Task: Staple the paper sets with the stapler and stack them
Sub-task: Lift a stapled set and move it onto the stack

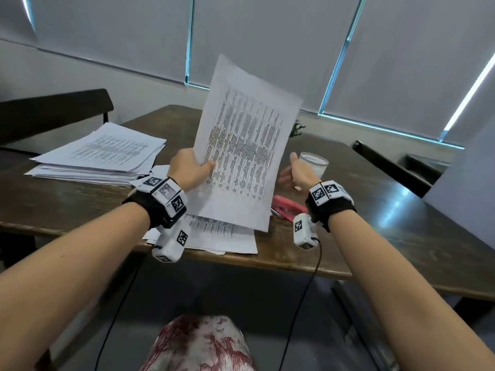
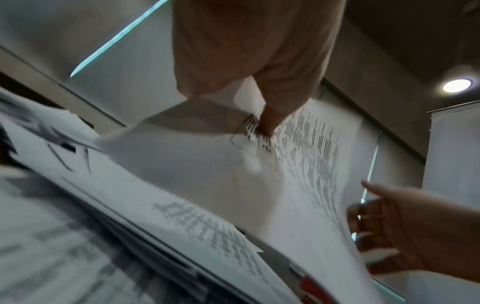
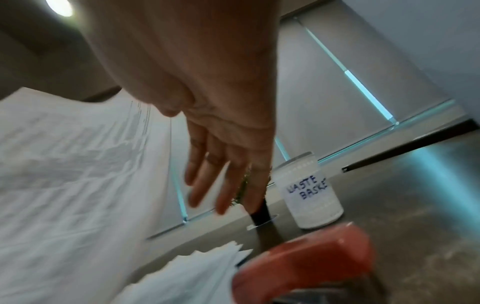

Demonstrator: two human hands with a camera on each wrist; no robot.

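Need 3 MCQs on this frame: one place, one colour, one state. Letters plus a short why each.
1. Where is the stapler?
A) on the table under the right wrist
B) on the far paper stack
C) in the left hand

2. What colour is the stapler?
A) blue
B) red-pink
C) black

3. What is the right hand doing?
A) gripping the stapler
B) pinching the paper
C) open, holding nothing

Answers:
1 A: it lies on the table beside the raised paper set.
2 B: red-pink in the head and right wrist views.
3 C: fingers straight and free; only the left hand holds the sheets.
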